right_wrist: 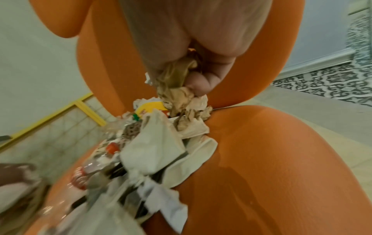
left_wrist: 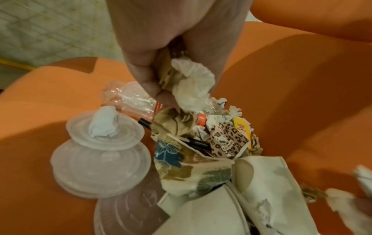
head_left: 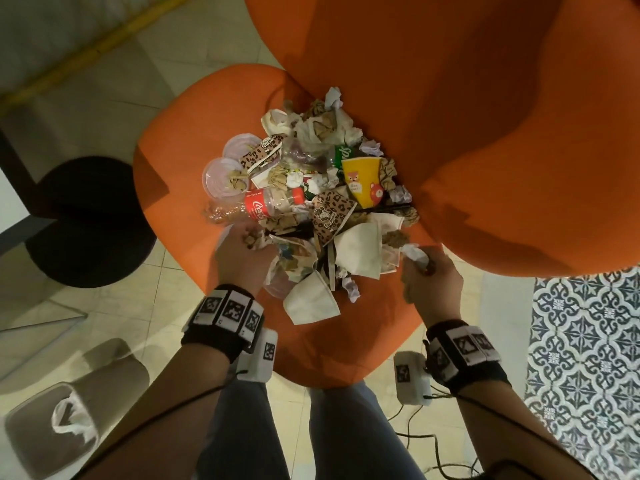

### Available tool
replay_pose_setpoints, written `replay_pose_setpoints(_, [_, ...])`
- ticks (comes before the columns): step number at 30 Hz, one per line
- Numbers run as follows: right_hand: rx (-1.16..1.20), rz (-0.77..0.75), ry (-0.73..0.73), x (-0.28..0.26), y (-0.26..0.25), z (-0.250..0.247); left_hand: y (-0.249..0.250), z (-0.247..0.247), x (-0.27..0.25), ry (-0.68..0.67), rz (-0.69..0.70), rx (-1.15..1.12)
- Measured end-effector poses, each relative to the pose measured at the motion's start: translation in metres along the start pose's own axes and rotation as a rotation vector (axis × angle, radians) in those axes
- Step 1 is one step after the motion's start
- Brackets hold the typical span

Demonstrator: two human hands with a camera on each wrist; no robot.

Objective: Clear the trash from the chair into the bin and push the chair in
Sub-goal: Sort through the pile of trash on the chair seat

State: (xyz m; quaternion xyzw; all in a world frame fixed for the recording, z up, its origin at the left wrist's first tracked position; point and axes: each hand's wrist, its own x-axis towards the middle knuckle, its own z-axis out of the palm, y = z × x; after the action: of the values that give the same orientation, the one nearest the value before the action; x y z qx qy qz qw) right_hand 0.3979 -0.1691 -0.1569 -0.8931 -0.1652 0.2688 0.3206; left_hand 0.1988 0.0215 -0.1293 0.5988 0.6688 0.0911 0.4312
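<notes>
We see both hands, left hand (head_left: 242, 258) and right hand (head_left: 431, 277), each clutching crumpled paper above the chair (head_left: 166, 161); lower left, the bin (head_left: 48, 427) holds one plastic bag (head_left: 71, 415)

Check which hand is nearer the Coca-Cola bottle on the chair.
Left. The left hand grips crumpled paper just below the Coca-Cola bottle, nearly touching it. The right hand grips paper at the pile's opposite, right edge, with cups between.
</notes>
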Motion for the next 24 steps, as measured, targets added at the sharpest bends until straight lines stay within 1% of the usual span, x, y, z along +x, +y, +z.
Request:
replay_pose_setpoints(2, [0.030,-0.067,-0.090,-0.016,0.000,0.005,-0.005,0.000,0.002,0.013,-0.009,-0.001])
replay_pose_setpoints(3, [0.026,-0.095,-0.164,-0.024,0.000,0.011,-0.005,0.000,0.002,-0.005,0.015,0.016])
replay_pose_setpoints(4, [-0.001,-0.103,-0.245,-0.031,-0.001,0.019,-0.006,0.003,0.005,-0.049,0.045,0.042])
replay_pose_setpoints(6, [-0.090,-0.042,-0.379,-0.039,-0.006,0.036,-0.005,0.014,0.010,-0.197,0.074,0.154])
replay_pose_setpoints(7, [-0.144,-0.006,-0.430,-0.039,-0.007,0.046,-0.003,0.020,0.012,-0.246,0.080,0.221])
replay_pose_setpoints(9, [-0.252,0.017,-0.506,-0.038,-0.008,0.061,0.002,0.031,0.017,-0.282,0.089,0.345])
replay_pose_setpoints(11, [-0.372,-0.049,-0.525,-0.038,-0.008,0.073,0.007,0.039,0.018,-0.317,0.074,0.453])
replay_pose_setpoints(14, [-0.507,-0.127,-0.517,-0.040,-0.009,0.083,0.013,0.047,0.020,-0.337,0.039,0.517])
replay_pose_setpoints(18, [-0.643,-0.146,-0.513,-0.041,-0.011,0.085,0.017,0.049,0.024,-0.337,0.027,0.543])
replay_pose_setpoints(21, [-0.566,-0.117,-0.547,-0.038,-0.012,0.074,0.016,0.049,0.025,-0.307,0.073,0.523])
replay_pose_setpoints(24, [-0.395,-0.094,-0.495,-0.035,-0.017,0.048,0.016,0.045,0.025,-0.293,0.107,0.498])
